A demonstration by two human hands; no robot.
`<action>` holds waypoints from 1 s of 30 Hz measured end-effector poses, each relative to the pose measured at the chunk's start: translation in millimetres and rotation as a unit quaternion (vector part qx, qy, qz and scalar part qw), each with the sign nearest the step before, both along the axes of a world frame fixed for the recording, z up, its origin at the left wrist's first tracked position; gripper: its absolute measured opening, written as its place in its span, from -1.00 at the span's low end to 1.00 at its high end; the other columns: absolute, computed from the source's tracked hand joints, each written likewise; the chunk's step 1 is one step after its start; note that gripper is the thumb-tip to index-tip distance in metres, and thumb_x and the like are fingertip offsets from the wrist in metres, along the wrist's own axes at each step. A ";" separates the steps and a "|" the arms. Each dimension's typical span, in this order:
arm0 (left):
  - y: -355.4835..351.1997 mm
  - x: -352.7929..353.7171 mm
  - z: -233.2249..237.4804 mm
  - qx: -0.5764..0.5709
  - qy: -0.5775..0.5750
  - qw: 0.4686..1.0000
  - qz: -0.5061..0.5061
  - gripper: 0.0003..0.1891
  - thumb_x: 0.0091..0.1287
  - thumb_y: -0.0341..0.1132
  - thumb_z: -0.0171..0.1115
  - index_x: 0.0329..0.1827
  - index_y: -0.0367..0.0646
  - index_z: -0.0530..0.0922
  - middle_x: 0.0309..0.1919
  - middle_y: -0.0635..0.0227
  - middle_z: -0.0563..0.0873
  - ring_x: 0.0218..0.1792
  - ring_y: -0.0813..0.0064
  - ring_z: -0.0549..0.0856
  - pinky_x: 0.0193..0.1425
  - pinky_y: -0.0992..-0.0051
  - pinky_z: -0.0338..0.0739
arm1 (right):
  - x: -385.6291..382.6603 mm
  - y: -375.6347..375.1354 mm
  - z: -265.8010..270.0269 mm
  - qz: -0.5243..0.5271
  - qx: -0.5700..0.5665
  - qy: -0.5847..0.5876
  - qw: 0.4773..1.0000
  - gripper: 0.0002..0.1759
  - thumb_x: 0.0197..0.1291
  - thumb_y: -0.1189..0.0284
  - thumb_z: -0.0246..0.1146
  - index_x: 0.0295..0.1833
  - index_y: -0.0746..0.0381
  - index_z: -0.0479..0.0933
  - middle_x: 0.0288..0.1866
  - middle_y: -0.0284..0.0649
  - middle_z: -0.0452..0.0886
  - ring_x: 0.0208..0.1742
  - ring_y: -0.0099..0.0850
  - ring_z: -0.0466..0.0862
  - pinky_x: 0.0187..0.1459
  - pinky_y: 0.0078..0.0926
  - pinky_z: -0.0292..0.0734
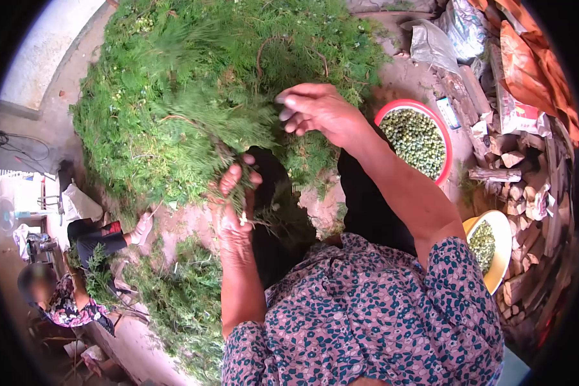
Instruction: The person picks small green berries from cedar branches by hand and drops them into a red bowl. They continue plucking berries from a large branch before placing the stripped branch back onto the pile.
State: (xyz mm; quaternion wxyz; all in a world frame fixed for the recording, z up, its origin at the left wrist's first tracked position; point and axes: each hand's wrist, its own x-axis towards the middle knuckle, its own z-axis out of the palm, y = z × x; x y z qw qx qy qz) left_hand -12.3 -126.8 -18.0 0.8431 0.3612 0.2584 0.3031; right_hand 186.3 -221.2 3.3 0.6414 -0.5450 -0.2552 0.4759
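My left hand is closed around the stem end of a leafy evergreen branch, its feathery green sprays fanning up and left. My right hand hovers to the right of those sprays. Its fingers are half bent and apart, and I can make out nothing held in them. Behind both hands spreads a large heap of similar branches, some dotted with small pale berries. A red-rimmed basin full of small green berries stands beside my right forearm.
A yellow basin with green berries stands tilted at the right. Stacked firewood and plastic sacks line that side. More cut branches lie at lower left, near a seated person with a sprig.
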 end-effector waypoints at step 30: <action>-18.1 -30.6 17.2 0.353 0.445 0.823 0.012 -0.63 0.17 -0.07 0.26 -0.23 -0.27 0.59 -0.43 0.21 0.65 -0.34 0.51 0.62 -0.32 0.47 0.45 | -96.4 -38.8 -17.8 -0.100 0.074 0.287 0.950 -0.88 0.07 0.50 0.22 -0.27 0.28 0.49 -0.40 -0.32 0.56 -0.42 -0.57 0.54 -0.36 -0.63 0.42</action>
